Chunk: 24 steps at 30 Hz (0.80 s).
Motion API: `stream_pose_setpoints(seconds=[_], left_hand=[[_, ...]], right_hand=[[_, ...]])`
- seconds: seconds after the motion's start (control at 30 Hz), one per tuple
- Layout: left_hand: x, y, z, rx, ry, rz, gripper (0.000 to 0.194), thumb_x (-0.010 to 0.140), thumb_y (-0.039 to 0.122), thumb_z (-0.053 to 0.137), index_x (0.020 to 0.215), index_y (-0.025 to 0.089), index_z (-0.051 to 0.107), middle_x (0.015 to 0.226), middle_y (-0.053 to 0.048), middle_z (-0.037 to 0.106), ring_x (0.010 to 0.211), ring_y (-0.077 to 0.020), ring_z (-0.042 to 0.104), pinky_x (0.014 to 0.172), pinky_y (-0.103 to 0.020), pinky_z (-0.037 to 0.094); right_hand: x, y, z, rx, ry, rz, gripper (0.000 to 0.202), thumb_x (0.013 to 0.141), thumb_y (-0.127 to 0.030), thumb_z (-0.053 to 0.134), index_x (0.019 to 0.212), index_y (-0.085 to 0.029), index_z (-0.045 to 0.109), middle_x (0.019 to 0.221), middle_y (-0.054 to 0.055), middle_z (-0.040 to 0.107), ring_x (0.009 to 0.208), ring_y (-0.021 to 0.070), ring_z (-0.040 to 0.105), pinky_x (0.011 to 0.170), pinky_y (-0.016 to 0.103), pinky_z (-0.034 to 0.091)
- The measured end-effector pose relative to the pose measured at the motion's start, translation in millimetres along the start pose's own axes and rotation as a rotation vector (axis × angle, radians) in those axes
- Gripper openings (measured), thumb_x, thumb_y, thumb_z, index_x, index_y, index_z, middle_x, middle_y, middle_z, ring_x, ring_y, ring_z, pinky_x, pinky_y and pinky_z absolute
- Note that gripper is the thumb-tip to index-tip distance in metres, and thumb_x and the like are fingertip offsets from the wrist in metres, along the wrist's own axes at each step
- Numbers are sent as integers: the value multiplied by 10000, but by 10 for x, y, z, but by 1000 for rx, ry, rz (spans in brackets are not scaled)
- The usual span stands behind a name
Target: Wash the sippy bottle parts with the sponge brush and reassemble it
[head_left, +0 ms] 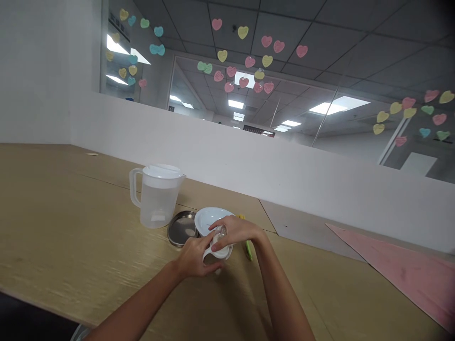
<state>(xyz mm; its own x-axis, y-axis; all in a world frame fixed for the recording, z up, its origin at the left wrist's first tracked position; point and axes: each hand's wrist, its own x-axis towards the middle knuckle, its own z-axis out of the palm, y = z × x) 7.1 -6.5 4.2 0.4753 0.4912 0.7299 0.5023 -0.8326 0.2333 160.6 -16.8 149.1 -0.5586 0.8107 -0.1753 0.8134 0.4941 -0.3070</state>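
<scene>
A white cup-like piece with a curved, handle-like loop is tilted between my two hands above the table. My left hand grips it from the left, thumb on top and fingers beneath. From above, my right hand closes its fingers over a small clear, shiny object at the top of the white piece. Whether that object is separate or part of it, I cannot tell. Just behind my hands lies a white shallow bowl, partly hidden by my right hand.
A translucent lidded pitcher stands left of a round metal dish that touches the bowl. A slim green and yellow item lies partly behind my right wrist. Pink cloth-like material covers the right side. A low white wall borders the table.
</scene>
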Motion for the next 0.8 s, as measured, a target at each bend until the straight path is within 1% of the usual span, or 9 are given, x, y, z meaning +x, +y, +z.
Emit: stream_pose_setpoints(seconds=[0.13,0.27,0.43,0.53,0.67,0.8], left_hand=[[-9,13,5,12,12,6,738,679,527,584,1266,138,363,888,-106,680,750,-249,657,643,-315,507],[-9,-1,16,16,30,13,777,674,529,589,1295,137,337,919,-115,676,766,-259,656,631,-321,508],[7,-28,8,-12,-8,-6,747,683,545,574,1282,147,372,944,-113,671,769,-245,655,650,-313,505],[11,-36,-3,-41,-10,-30,736,670,548,589,1260,153,394,971,-106,667,783,-238,653,661,-308,504],[21,-22,-21,-79,-9,-33,720,666,520,604,1261,174,392,1011,-85,657,833,-228,644,698,-303,501],[47,23,-62,-118,-17,-44,631,650,472,626,1191,188,471,988,-72,660,837,-226,638,706,-298,493]], right_hand=[[-4,17,-12,28,-8,-2,677,559,-563,684,1139,-228,586,1095,33,587,965,217,545,760,256,428],[-1,38,-23,84,-41,22,699,556,-569,684,1159,-237,567,1123,27,571,994,216,535,761,250,430],[2,37,-5,87,9,20,709,557,-564,688,1166,-222,564,1136,42,567,1019,233,515,805,276,416],[-15,8,7,56,7,57,757,558,-578,675,1212,-229,520,1167,49,547,1043,240,500,837,302,406],[-63,-55,15,-26,27,112,769,582,-561,655,1250,-224,477,1182,70,535,1042,252,505,825,323,412],[-97,-130,32,-84,39,140,769,598,-550,640,1267,-216,458,1169,91,541,1047,267,506,825,333,408]])
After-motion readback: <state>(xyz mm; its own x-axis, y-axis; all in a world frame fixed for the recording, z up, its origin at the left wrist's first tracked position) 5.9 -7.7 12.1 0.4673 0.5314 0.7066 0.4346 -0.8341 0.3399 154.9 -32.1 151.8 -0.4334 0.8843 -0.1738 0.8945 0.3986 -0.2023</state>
